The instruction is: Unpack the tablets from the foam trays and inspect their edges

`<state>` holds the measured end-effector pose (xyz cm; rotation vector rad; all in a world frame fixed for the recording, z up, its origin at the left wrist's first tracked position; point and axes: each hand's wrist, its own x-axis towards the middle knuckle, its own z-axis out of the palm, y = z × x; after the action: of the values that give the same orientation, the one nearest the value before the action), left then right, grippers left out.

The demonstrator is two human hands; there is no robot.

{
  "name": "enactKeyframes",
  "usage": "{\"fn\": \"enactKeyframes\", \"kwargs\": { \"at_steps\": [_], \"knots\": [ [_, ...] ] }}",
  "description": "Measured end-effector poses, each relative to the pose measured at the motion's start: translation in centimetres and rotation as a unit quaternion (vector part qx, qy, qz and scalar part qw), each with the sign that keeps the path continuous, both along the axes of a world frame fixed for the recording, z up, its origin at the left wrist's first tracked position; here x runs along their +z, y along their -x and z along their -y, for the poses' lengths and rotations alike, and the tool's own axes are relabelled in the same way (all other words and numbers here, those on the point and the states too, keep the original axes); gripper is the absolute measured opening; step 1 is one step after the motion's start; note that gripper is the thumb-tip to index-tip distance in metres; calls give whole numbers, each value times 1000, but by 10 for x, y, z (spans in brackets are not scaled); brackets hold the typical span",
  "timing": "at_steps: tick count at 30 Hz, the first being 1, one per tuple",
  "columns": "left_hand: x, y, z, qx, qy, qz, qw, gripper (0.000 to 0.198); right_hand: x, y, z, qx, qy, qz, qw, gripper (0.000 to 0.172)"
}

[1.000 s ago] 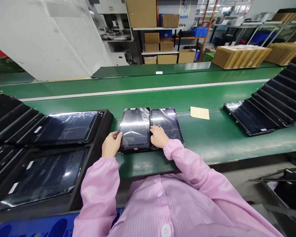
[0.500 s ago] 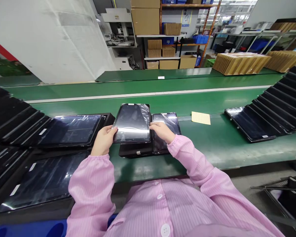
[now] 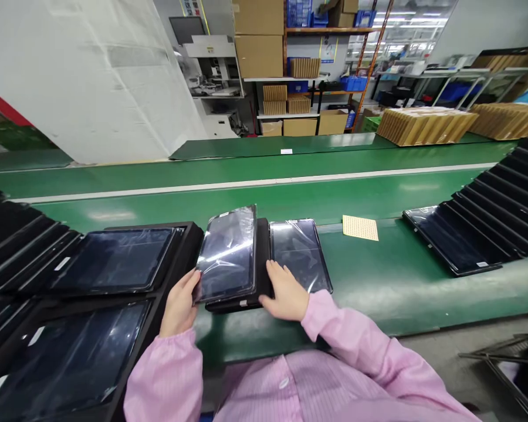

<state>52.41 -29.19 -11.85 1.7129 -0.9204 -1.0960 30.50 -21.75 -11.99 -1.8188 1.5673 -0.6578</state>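
Observation:
My left hand grips the near left edge of a dark tablet wrapped in clear film, holding it tilted above a black case on the green bench. My right hand rests with fingers curled on the case's near right edge, beside a second film-wrapped tablet lying flat to the right. Both arms wear pink sleeves.
A black foam tray with wrapped tablets sits at the left. A row of overlapping black tablets lies at the right. A small perforated tan card lies on the green bench. Cardboard stacks and shelves stand beyond the conveyor.
The left tablet was lifted off the black case and now hangs tilted toward the left in my left hand. My right hand left the tablet and came down on the case's edge.

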Motion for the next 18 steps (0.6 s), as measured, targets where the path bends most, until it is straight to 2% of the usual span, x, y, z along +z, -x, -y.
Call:
{"fn": "enactKeyframes", "kwargs": {
  "at_steps": [3,6,10,13,15,16,18],
  "knots": [
    [-3,-12,2,-23,-6,32,999,33,-14,-12,-10,31,15,-76,996,86],
    [2,-11,4,-14,-45,-1,999,37,-20,-16,-10,45,30,-155,986,83],
    [2,1,3,-1,-76,-46,996,37,-16,-10,-15,40,26,-177,983,77],
    [-8,3,1,-13,-77,-50,996,39,-10,12,-20,60,19,-165,984,70],
    [-18,-1,-1,-33,-66,-40,996,41,-9,36,-19,24,24,-161,986,55],
    [-24,-3,-2,-40,-59,-35,997,43,-10,51,-16,-22,33,-159,987,48],
    [-36,-8,-5,-48,-50,-29,997,48,-16,79,-8,-146,64,-141,977,43]
  ]
}}
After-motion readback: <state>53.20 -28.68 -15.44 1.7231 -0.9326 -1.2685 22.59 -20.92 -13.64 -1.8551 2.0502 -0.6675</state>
